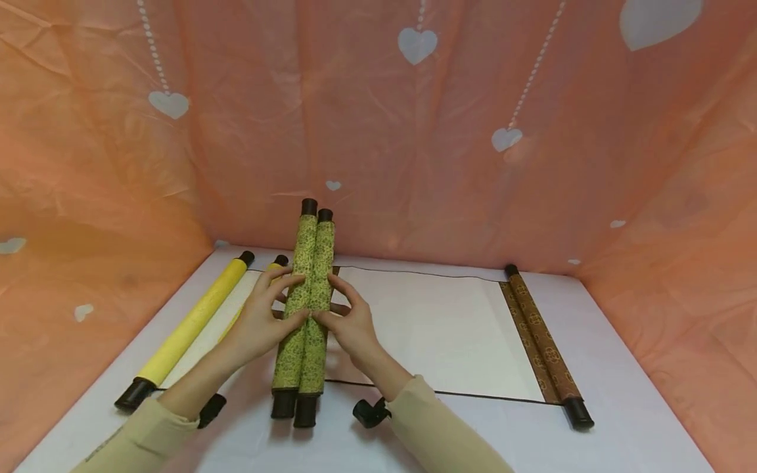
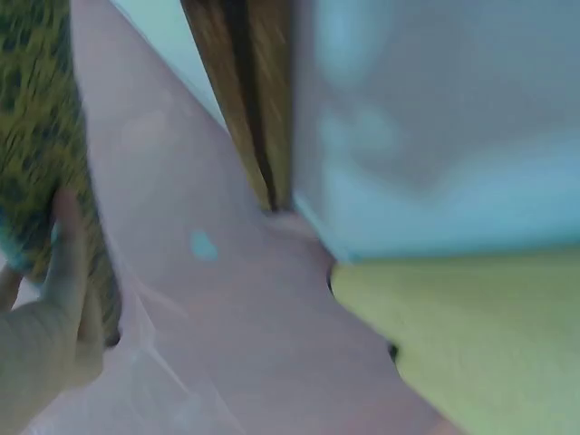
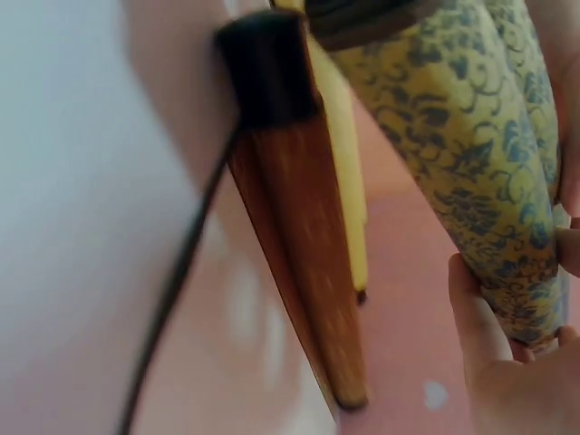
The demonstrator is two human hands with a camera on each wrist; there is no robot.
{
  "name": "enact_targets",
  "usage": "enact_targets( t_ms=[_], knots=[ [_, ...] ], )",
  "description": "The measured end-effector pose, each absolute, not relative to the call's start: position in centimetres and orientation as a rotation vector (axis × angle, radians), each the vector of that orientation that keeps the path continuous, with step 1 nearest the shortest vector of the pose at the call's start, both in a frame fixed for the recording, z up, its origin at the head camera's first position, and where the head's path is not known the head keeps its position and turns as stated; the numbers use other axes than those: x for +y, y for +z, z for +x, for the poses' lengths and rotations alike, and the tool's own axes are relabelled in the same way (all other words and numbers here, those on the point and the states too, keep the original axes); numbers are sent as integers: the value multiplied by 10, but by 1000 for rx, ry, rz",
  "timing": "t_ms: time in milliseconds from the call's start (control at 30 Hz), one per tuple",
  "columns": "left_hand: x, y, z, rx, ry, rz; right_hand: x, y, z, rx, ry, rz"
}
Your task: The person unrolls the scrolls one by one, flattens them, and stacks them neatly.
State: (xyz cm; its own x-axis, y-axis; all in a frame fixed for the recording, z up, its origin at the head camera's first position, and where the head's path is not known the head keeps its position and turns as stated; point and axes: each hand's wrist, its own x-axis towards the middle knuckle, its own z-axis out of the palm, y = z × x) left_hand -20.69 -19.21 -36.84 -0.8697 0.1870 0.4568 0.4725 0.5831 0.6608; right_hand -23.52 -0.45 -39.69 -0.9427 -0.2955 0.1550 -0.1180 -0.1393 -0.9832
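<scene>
A green-and-yellow patterned scroll (image 1: pixel 322 263), wound into two rolls with black end caps, stands tilted with its lower caps on the table. My left hand (image 1: pixel 292 297) grips its left roll and my right hand (image 1: pixel 328 299) grips its right roll, thumbs meeting in front. In the left wrist view the patterned scroll (image 2: pixel 36 136) fills the left edge beside my left hand (image 2: pixel 54 299). The right wrist view shows the same scroll (image 3: pixel 471 136) above my right hand (image 3: pixel 507 362).
A brown scroll lies unrolled behind my hands, white sheet (image 1: pixel 432 328) spread and one rod (image 1: pixel 541 341) at the right. A yellow scroll (image 1: pixel 189 325) lies at the left. The white table (image 1: pixel 621 407) is walled by orange cloth (image 1: pixel 532 197) with hearts.
</scene>
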Motion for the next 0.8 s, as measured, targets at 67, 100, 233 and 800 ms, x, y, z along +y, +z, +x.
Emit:
enact_targets(
  t_ms=[67, 100, 233, 800],
  knots=[
    [-176, -373, -207, -2408, -1226, -549, 12, -394, -235, 1986, -2272, -516],
    [-169, -375, -207, -2381, -1239, -556, 20, -393, -235, 2003, -2285, -528],
    [-138, -379, -209, -2272, -1318, -615, 53, -387, -234, 2092, -2329, -582],
    [-60, -365, -233, -2101, -1586, -744, 139, -374, -227, 2494, -2160, -860]
  ],
)
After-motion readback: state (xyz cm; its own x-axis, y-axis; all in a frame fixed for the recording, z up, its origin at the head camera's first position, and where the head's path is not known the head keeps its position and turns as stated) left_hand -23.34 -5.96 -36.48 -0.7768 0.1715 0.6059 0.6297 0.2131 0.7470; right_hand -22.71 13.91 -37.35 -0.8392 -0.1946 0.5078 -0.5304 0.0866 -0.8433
